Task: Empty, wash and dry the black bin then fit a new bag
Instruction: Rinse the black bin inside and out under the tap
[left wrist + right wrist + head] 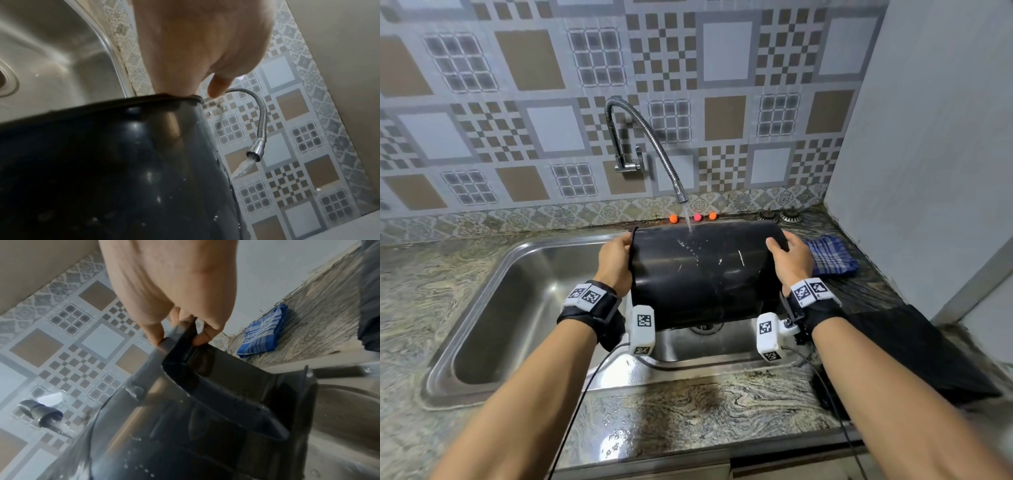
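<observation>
The black bin (705, 274) lies on its side above the steel sink (524, 281), its open mouth to the left. My left hand (616, 260) grips the bin's rim (164, 97), fingers hidden inside. My right hand (792, 260) holds the base end, where its fingers (203, 335) curl round a ridge of the bin's base (185, 340). Water runs from the flexible tap (681, 195) onto the bin's side and splashes. The tap's nozzle (255, 152) also shows in the left wrist view.
A folded blue checked cloth (830, 255) lies on the granite counter (688, 411) right of the bin. A black sheet or bag (914, 353) lies at the counter's right. Three small coloured balls (697, 217) sit behind the sink. A wall closes the right side.
</observation>
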`<state>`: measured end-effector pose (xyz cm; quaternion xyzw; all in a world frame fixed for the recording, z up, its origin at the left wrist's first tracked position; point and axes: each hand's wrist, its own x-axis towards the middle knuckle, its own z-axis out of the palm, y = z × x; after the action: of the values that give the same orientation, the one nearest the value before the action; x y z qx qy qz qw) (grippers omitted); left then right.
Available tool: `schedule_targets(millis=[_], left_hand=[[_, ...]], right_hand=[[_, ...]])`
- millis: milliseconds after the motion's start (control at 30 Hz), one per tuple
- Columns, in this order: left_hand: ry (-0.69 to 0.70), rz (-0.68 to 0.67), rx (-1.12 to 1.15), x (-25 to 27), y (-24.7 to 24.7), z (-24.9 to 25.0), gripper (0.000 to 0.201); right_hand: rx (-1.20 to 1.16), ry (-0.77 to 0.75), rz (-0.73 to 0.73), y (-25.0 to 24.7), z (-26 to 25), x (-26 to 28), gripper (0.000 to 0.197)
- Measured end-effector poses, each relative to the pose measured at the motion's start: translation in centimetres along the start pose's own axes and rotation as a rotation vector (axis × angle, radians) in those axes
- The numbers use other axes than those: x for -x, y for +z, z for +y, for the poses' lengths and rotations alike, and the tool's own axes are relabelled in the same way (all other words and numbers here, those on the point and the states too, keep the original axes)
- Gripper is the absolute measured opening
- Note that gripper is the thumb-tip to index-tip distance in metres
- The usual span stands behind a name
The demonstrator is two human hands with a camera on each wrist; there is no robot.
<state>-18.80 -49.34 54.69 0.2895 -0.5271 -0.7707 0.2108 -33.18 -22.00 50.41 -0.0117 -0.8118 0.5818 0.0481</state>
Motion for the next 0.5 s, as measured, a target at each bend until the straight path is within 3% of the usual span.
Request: schedule_targets(millis=[33,100,167,333,500], left_hand=[[-0.013,-0.019,0.02,-0.2,-0.2,0.1,0.023],[-0.033,-0.124,-0.018,-0.3,-0.6,0.6,0.038],[-0.032,-0.181,-0.111,-0.3,-1.0,0.6,0.035],[0.067,-0.01,-0.127,-0.8,-1.3,-1.4,0.037],[0.13,0.089,-0.116,-1.1,-1.8,-2.2,0.027]], right_hand=[[-0.017,0.011,0.001,0.0,-0.2,-0.1,0.034],[-0.057,0.027,-0.006,0.0,-0.5,-0.3,0.037],[-0.09,0.02,-0.014,0.0,-0.5,-0.4,0.04],[-0.091,-0.035,-0.058,-0.2,-0.5,0.6,0.044],[-0.103,-0.014,-0.234,-0.6,0.5,1.1,0.072]])
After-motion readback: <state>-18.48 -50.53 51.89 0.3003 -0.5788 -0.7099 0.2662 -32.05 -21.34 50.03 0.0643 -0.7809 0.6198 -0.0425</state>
